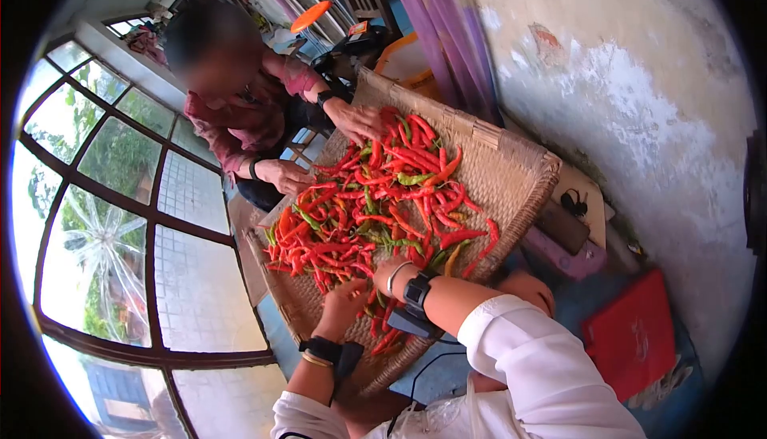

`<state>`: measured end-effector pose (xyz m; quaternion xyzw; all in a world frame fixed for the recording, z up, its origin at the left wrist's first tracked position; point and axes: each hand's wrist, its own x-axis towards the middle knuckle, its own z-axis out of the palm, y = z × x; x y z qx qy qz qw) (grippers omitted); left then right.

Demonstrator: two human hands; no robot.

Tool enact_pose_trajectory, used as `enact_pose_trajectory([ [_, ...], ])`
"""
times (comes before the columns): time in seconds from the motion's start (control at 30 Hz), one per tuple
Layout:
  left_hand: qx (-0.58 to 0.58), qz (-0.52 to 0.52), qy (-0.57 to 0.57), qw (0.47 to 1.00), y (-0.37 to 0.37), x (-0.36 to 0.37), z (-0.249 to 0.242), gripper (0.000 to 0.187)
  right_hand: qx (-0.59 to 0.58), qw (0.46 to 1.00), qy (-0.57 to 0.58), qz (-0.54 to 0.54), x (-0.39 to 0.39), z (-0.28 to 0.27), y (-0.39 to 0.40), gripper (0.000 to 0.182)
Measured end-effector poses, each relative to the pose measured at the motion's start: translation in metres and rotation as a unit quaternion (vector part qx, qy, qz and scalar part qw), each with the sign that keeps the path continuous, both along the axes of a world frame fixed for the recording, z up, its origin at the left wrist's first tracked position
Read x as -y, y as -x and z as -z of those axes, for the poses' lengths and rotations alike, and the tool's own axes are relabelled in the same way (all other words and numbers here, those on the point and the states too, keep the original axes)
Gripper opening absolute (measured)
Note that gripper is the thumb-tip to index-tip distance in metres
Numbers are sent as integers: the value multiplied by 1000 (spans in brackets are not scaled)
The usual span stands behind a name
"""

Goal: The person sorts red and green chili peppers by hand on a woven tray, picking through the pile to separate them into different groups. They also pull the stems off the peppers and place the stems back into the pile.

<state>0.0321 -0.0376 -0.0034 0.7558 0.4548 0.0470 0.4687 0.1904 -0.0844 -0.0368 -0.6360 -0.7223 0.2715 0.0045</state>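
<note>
A heap of red chili peppers, with a few green and yellowish ones among them, lies on a large woven tray. At the near edge of the heap, my left hand is closed, its fingertips pinched together over the peppers. Close beside it, my right hand has its fingers curled down into the heap. What either hand holds among the peppers I cannot make out. Dark bands circle both my wrists.
Across the tray sits a person with both hands on the peppers. Paned windows run along the left. A worn wall and purple curtain stand on the right, above a red folder-like item.
</note>
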Motion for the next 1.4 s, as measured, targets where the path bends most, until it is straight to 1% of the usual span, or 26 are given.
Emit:
enact_pose_trajectory([
  [0.07,-29,127,-120,984,-11,1,-3,22,16,1000,0,6,-4,3,0,24],
  [0.1,-44,231,-212,948,-5,-1,16,23,17,1000,-2,23,2,-1,4,24],
  [0.13,-10,242,-214,946,-7,5,10,23,5,999,-10,30,2,-1,4,24],
  [0.23,-13,240,-175,955,-6,5,9,25,-11,999,-30,-2,-2,-7,-1,22],
  [0.3,-30,138,-128,982,-3,-7,17,24,-16,993,-115,-2,-6,-19,-9,20],
  [0.33,-30,138,-128,982,-4,-5,13,24,-17,993,-116,-2,-5,-29,-14,20],
  [0.4,17,27,42,999,-7,-3,3,24,-51,991,-126,21,-3,-46,-21,18],
  [0.43,18,28,40,999,-7,-3,2,24,-77,984,-158,29,-6,-41,-22,18],
  [0.5,141,-12,133,981,-5,1,1,24,-95,980,-173,38,-11,-47,-26,17],
  [0.53,140,-13,135,981,-6,3,-3,24,-114,975,-185,48,-12,-49,-27,17],
  [0.6,229,-43,189,954,-10,6,-13,26,-158,971,-172,55,-23,-44,-28,18],
  [0.67,212,-21,189,959,-3,2,-10,23,-330,922,-170,114,-20,-55,-32,19],
  [0.7,198,-10,186,962,-2,2,-8,23,-462,864,-135,149,-14,-62,-32,19],
  [0.73,185,1,184,965,-1,2,-8,22,-462,864,-135,148,-15,-60,-29,19],
  [0.8,191,-1,194,962,-1,4,-8,21,-657,728,-36,193,-18,-55,-21,17],
  [0.83,198,-3,204,959,-1,5,-9,20,-681,702,-27,206,-17,-55,-17,14],
  [0.87,196,-5,204,959,-2,6,-10,20,-683,701,-25,204,-17,-53,-13,14],
  [0.93,215,-53,202,954,-9,10,-13,20,-705,669,-17,236,-19,-47,-8,15],
  [1.07,208,-100,238,943,-8,4,-22,22,-679,687,-34,256,-22,-44,-17,18],
  [1.1,222,-124,249,934,-7,-1,-23,24,-501,816,-155,245,-23,-44,-25,18],
  [1.13,236,-149,259,925,-4,-6,-25,26,-293,892,-266,217,-22,-44,-33,19],
  [1.2,246,-165,253,921,2,-22,-26,28,-91,944,-253,192,-15,-40,-51,19],
  [1.23,265,-191,240,914,3,-32,-26,29,-91,944,-252,191,-12,-37,-56,19],
  [1.3,337,-219,247,882,8,-50,-26,29,-35,968,-136,209,-7,-31,-65,19],
  [1.33,337,-219,247,882,9,-53,-26,29,-6,973,-78,217,-6,-27,-68,21],
  [1.4,414,-300,285,811,10,-59,-27,27,-21,977,-43,207,-9,-24,-70,23],
])
